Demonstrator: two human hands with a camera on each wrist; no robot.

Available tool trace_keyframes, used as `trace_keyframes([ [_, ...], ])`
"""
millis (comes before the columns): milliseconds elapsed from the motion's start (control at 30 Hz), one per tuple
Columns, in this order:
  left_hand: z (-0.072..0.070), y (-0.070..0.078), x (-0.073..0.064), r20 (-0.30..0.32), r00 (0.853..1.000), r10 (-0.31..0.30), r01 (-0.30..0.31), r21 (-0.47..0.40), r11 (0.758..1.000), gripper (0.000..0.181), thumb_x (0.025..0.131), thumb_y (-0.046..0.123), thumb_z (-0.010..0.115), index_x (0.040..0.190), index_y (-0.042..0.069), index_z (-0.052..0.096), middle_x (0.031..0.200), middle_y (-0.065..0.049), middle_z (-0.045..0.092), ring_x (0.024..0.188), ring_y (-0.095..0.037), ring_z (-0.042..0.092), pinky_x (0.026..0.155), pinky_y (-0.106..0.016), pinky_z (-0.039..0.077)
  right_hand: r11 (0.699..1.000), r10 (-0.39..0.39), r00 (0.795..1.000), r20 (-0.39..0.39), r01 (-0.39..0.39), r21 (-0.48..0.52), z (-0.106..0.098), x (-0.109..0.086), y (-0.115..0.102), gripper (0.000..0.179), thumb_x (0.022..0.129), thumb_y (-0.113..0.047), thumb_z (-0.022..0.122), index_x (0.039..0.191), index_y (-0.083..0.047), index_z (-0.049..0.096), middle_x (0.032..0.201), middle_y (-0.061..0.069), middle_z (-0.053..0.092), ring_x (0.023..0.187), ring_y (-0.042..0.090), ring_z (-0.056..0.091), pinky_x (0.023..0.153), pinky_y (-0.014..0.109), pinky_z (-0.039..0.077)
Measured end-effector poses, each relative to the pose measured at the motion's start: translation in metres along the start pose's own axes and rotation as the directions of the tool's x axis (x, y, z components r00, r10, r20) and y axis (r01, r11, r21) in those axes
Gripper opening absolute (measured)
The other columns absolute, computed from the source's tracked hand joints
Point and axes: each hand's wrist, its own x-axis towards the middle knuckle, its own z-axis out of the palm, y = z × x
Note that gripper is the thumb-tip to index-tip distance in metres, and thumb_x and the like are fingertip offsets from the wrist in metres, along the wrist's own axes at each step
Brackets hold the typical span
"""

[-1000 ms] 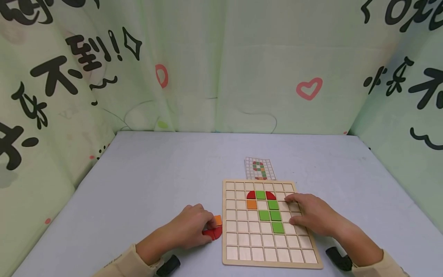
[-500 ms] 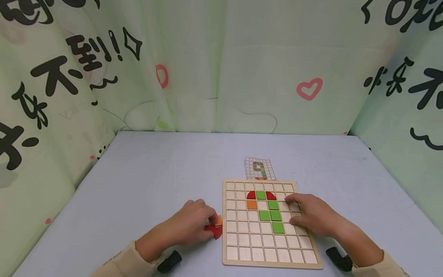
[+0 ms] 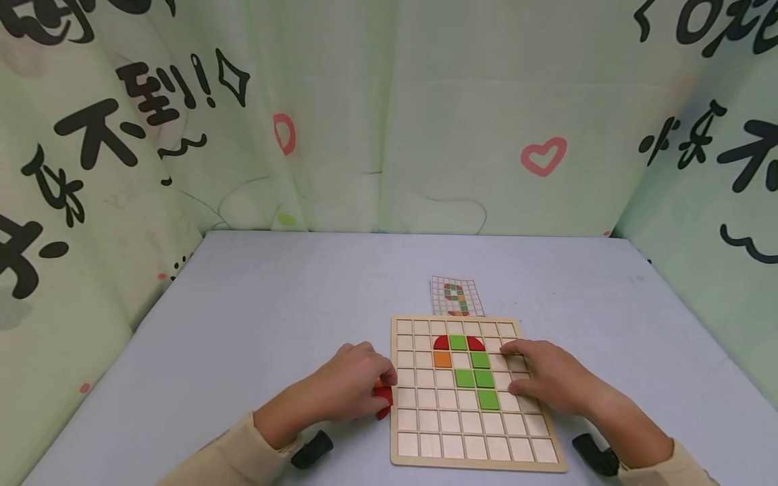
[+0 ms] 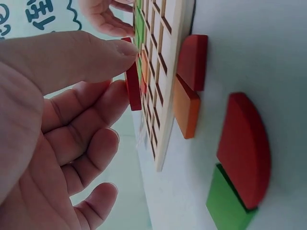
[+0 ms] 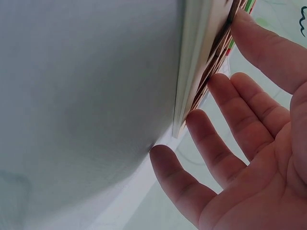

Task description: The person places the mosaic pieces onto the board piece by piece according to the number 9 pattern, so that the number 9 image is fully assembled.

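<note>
My left hand (image 3: 346,381) is at the left edge of the wooden grid board (image 3: 474,464). Seen from the left wrist, its thumb and a finger pinch a thin red tile (image 4: 133,88), shown nearly edge-on. Below it, a red tile (image 4: 193,62) and an orange tile (image 4: 187,110) lie against the board's side. On the grid sit several green tiles (image 3: 483,378), an orange square (image 3: 442,359) and two red rounded tiles (image 3: 440,343). My right hand (image 3: 553,374) rests on the board's right side, fingers spread and fingertips at the grid.
Behind the board lies a gridded card (image 3: 456,295) printed with a coloured pattern. A red rounded tile (image 4: 243,148) and a green tile (image 4: 230,199) lie further out on the white table (image 3: 292,283). Printed curtains (image 3: 450,135) surround the table.
My left hand has moved slightly right and away from me, from over the loose tiles to the board's left edge, now with a red tile pinched. The right hand and board have stayed put.
</note>
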Motion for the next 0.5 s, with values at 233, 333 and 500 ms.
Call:
trace_keyframes([
  [233,-0.002,0.007,0.012,0.050,0.998,-0.047,0.047,0.001,0.999,0.019,0.083,0.025,0.082,0.099,0.018,0.075,0.079,0.015,0.057,0.086,-0.007,0.048,0.080,-0.029,0.041,1.000,-0.001,1.000,-0.002,0.001,0.002,0.000,-0.001,0.000,0.056,0.081,-0.024,0.082,0.129,-0.005,0.060,0.129,0.017,0.060,0.122,0.043,0.052,0.096,0.059,0.041],
  [333,-0.002,0.009,0.016,0.050,0.998,-0.040,0.040,0.001,0.999,0.020,0.083,0.024,0.082,0.100,0.018,0.075,0.081,0.015,0.058,0.087,-0.007,0.048,0.081,-0.030,0.041,1.000,-0.005,1.000,-0.004,0.005,0.003,0.000,-0.001,0.000,0.056,0.081,-0.024,0.082,0.129,-0.005,0.060,0.129,0.016,0.060,0.122,0.043,0.052,0.096,0.059,0.041],
  [500,-0.002,0.010,0.023,0.015,1.000,0.019,-0.019,0.008,1.000,0.017,0.081,0.018,0.080,0.097,0.017,0.075,0.081,0.016,0.060,0.086,-0.008,0.049,0.081,-0.030,0.041,1.000,-0.012,1.000,-0.007,0.012,0.002,0.000,-0.001,0.001,0.055,0.081,-0.024,0.082,0.129,-0.005,0.060,0.128,0.016,0.061,0.122,0.043,0.052,0.097,0.059,0.041],
])
